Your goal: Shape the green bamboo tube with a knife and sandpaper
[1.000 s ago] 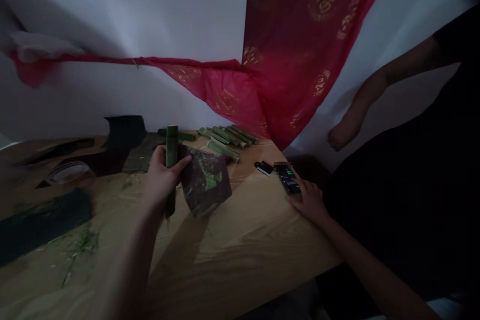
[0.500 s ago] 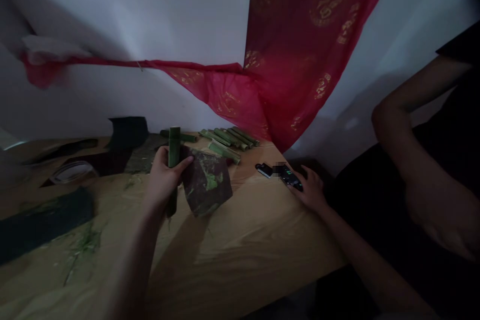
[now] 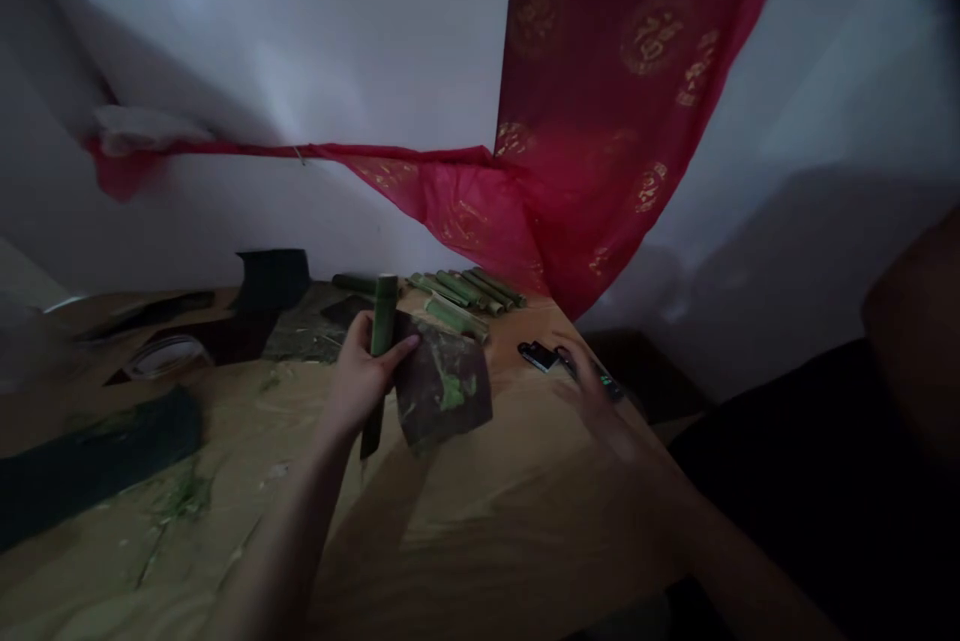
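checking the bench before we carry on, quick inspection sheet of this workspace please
surface: wooden table, scattered with green shavings
job's things: green bamboo tube and dark sheet smeared green, both in left hand
clutter: cut bamboo pieces, dark mat, clear round dish, small black device
hands: left hand grips tube, thumb on sheet; right hand blurred, above phone
cables: nothing seen
surroundings: red gold-printed cloth on white wall; person in black at right
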Demonstrator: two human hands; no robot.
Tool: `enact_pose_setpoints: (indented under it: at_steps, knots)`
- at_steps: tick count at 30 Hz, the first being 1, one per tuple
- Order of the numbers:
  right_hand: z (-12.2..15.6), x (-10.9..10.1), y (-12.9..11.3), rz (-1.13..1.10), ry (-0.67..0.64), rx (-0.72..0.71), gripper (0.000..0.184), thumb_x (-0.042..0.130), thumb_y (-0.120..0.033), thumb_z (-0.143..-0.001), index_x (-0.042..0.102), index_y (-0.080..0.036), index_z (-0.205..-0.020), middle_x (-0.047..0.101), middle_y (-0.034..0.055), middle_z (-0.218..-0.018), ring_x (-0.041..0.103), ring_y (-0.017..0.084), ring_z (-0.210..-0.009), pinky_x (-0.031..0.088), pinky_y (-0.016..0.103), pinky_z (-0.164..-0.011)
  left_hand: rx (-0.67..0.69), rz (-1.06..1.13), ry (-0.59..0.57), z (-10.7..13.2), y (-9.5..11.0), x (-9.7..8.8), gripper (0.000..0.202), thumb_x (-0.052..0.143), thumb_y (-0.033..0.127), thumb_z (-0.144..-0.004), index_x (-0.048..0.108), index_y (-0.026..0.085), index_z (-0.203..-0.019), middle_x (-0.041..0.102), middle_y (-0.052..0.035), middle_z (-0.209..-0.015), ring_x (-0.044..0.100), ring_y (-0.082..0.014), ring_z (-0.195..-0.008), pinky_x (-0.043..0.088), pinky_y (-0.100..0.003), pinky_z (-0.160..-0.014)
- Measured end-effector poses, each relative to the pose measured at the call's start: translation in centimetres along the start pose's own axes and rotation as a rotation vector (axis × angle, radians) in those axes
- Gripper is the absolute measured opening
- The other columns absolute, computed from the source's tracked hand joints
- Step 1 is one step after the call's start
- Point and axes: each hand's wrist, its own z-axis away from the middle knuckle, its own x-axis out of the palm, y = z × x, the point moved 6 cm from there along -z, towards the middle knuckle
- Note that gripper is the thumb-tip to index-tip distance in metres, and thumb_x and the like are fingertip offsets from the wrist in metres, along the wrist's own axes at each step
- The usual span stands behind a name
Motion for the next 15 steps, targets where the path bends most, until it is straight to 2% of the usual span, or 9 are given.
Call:
enact_pose_setpoints:
  at_steps: [2,4,6,9,12,13,15]
  knots:
    - [-2.2,4.5,-2.5,-0.168,-0.157,0.019,0.067,0.067,-0.054,-0.079,0.045,-0.032,-0.138,0.049,0.0062,-0.146,0.051,0.027,-0.130,0.044,0.046,-0.106,-0.024,0.020,-0.066,0.7,0.1,1.4,0.043,0.082,0.039,-0.063,0.056,0.022,-0.094,0.057,0.0034,-0.079,0.051,-0.0134,-0.064,0.040,-0.024,-0.056]
    - [-3.1,9.2,-3.8,-0.534,-0.496,0.222,0.063,0.074,-0.048,-0.072,0.054,-0.028,-0.128,0.063,0.0068,-0.130,0.062,0.026,-0.115,0.051,0.041,-0.094,-0.020,0.013,-0.103,1.1,0.3,2.3,0.039,0.079,0.041,-0.066,0.055,0.022,-0.090,0.054,0.0045,-0.074,0.050,-0.0139,-0.063,0.040,-0.025,-0.058]
    - [-3.4,11.8,-4.6,-0.770,-0.611,0.417,0.057,0.078,-0.042,-0.066,0.061,-0.022,-0.116,0.072,0.0066,-0.110,0.068,0.025,-0.099,0.054,0.037,-0.083,0.051,-0.034,-0.097,1.2,0.6,2.5,0.036,0.077,0.040,-0.068,0.051,0.023,-0.085,0.053,0.0053,-0.072,0.051,-0.0150,-0.066,0.041,-0.026,-0.062]
    - [-4.1,13.2,-4.8,-0.907,-0.538,0.545,0.044,0.076,-0.043,-0.065,0.064,-0.021,-0.101,0.073,0.0027,-0.088,0.067,0.020,-0.077,0.053,0.032,-0.069,0.164,-0.156,-0.103,1.0,0.9,2.3,0.034,0.075,0.038,-0.071,0.048,0.024,-0.085,0.054,0.0053,-0.073,0.053,-0.0160,-0.070,0.041,-0.026,-0.067]
    - [-5.2,13.9,-5.0,-0.885,-0.485,0.540,0.034,0.076,-0.030,-0.061,0.062,-0.022,-0.092,0.069,-0.0012,-0.075,0.062,0.017,-0.064,0.049,0.029,-0.059,0.235,-0.292,-0.085,0.4,0.9,2.0,0.030,0.073,0.037,-0.075,0.050,0.023,-0.087,0.055,0.0036,-0.076,0.052,-0.0161,-0.072,0.040,-0.026,-0.067]
    - [-5.8,14.0,-5.0,-0.876,-0.445,0.524,0.033,0.074,-0.024,-0.058,0.061,-0.022,-0.089,0.067,-0.0018,-0.072,0.061,0.017,-0.061,0.048,0.029,-0.057,0.241,-0.307,-0.051,0.1,0.8,1.8,0.029,0.073,0.038,-0.075,0.051,0.023,-0.086,0.055,0.0030,-0.077,0.052,-0.0159,-0.071,0.039,-0.026,-0.066]
    - [-7.0,13.7,-5.0,-0.871,-0.328,0.477,0.034,0.067,-0.020,-0.054,0.060,-0.023,-0.088,0.064,-0.0023,-0.068,0.058,0.017,-0.059,0.046,0.029,-0.054,0.168,-0.241,0.030,-0.6,0.3,1.2,0.031,0.073,0.042,-0.075,0.052,0.022,-0.083,0.053,0.0030,-0.074,0.051,-0.0146,-0.066,0.039,-0.025,-0.061]
